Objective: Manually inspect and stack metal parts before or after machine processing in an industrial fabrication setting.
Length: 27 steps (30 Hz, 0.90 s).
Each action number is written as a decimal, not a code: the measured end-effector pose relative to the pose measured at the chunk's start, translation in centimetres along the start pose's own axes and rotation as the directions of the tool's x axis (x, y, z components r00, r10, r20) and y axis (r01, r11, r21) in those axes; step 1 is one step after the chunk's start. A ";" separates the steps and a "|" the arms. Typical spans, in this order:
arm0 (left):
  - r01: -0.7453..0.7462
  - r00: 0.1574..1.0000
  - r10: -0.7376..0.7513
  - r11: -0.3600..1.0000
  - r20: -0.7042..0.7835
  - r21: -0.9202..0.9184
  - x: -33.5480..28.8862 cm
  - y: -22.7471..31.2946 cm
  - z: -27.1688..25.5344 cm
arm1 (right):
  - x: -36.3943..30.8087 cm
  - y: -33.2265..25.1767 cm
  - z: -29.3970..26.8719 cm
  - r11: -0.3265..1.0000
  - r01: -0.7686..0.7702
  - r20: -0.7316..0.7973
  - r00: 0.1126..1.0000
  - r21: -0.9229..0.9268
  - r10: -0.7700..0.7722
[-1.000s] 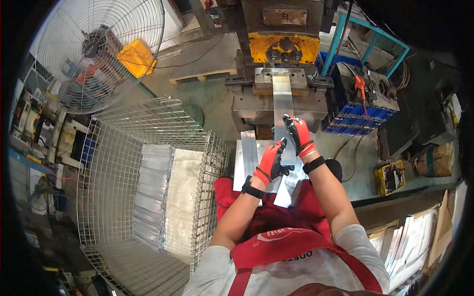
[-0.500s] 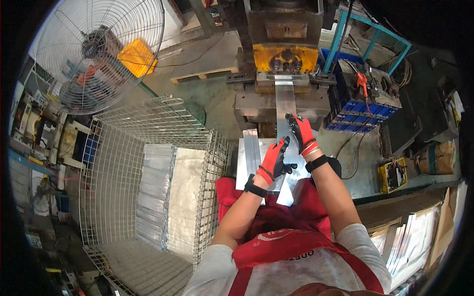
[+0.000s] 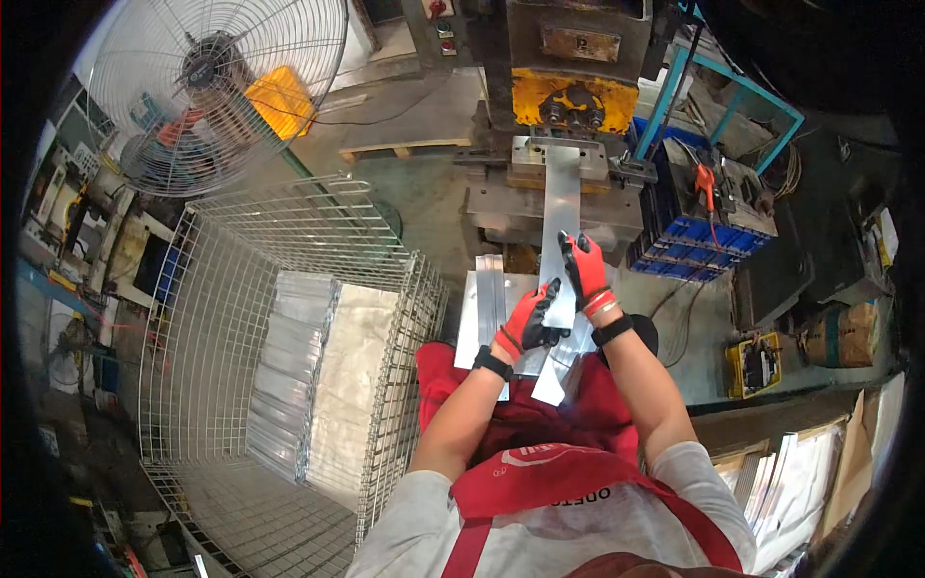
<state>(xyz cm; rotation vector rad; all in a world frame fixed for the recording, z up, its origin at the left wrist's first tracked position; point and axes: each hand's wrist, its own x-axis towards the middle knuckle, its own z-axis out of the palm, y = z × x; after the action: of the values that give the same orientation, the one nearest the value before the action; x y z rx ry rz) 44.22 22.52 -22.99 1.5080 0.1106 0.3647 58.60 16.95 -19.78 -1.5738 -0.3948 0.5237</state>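
Left hand (image 3: pixel 530 318) and right hand (image 3: pixel 584 268) pinch the strip (image 3: pixel 561 207) by opposite edges; floor (image 3: pixel 432 220) shows between cage (image 3: pixel 409 332) and press (image 3: pixel 576 94).

Shiny bare metal in the middle, cloth near, painted and worn metal far.
The long strip (image 3: pixel 562 197) is smooth metal with a soft gloss, and the ribbed stack (image 3: pixel 292 371) on the left shines too. The right hand (image 3: pixel 582 265) and the left hand (image 3: pixel 528 323) wear gloves of red matt fabric with a smooth, dark coating (maybe rubber, I cannot tell). The apron (image 3: pixel 540 482) is red matt cloth. At the left, the cage (image 3: pixel 405 356) is of bare metal wire, dull grey. Far, the press (image 3: pixel 621 101) has worn yellow paint and dark, stained metal. The pallet (image 3: pixel 414 120) looks like rough, matt wood; at the right, the crates (image 3: pixel 689 246) are blue plastic, slightly glossy.
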 end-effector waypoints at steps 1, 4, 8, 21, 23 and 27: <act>-0.148 0.989 0.147 0.985 0.018 0.085 -0.5 0.1 -0.2 | -0.4 0.2 -0.6 0.996 0.047 -0.012 0.999 -0.082 -0.048; 0.259 0.966 -0.260 0.960 0.001 0.105 -2.6 2.4 -1.9 | -4.0 -1.7 -2.1 0.791 0.318 -0.047 0.916 -0.522 -0.399; -0.021 0.981 -0.141 0.599 0.132 0.800 -4.6 8.4 -3.7 | -8.3 -10.0 -4.1 0.061 0.593 0.431 0.648 -0.803 -0.628; -0.193 0.981 0.017 0.263 0.195 0.945 -4.2 12.0 -5.6 | -8.1 -6.7 -4.9 0.000 0.922 0.916 0.385 -0.388 -0.115; -0.092 0.981 0.193 0.389 0.017 0.916 -3.7 12.3 -5.8 | -7.4 -6.1 -5.1 0.091 0.925 0.897 0.380 -0.369 -0.226; 0.133 0.859 0.232 0.759 -0.456 0.637 -2.6 10.8 -5.4 | -5.5 -4.9 -5.0 0.667 0.608 0.521 0.771 -0.431 -0.366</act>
<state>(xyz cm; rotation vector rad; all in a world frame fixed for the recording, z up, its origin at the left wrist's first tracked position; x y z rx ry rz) 38.41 27.11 -13.11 2.0774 0.6893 0.8395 57.10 10.10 -14.21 -1.8301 -1.3808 0.2826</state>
